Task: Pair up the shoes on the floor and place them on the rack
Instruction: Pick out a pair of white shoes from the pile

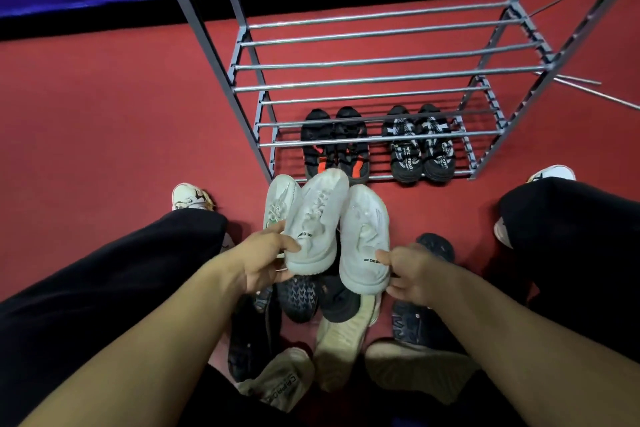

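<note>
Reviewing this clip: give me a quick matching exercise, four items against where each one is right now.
Items:
1. black-and-orange pair
2. black-and-white patterned pair
3. white shoe
4. other white shoe

Places:
A. held in right hand
B. bottom shelf of rack, right side
C. held in left hand
D. bottom shelf, left side

Pairs: 1-D, 2-B, 3-C, 4-A
</note>
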